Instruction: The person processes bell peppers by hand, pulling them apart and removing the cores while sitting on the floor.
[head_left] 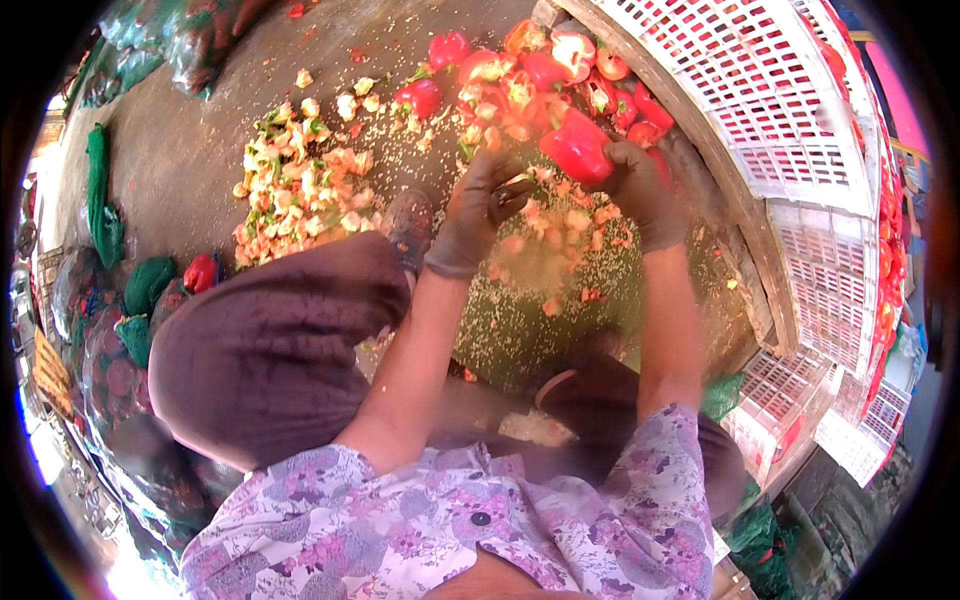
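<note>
My right hand point(645, 198), in a dark glove, grips a glossy red bell pepper point(578, 148) by its right end. Left of the pepper and apart from it is my left hand point(478, 212), gloved too, with its fingers curled in; whatever they may hold is hidden. Beyond both hands lies a pile of red bell peppers point(572, 55), several cut open and hollow. Under the hands, blurred pepper cores point(550, 240) and pale seeds are scattered on the floor.
A heap of pepper cores point(300, 190) lies to the left. White slatted crates point(745, 80) stand along the right behind a wooden beam point(690, 140). Filled net sacks point(105, 370) crowd the left side, and a green net point(100, 190) lies on the floor.
</note>
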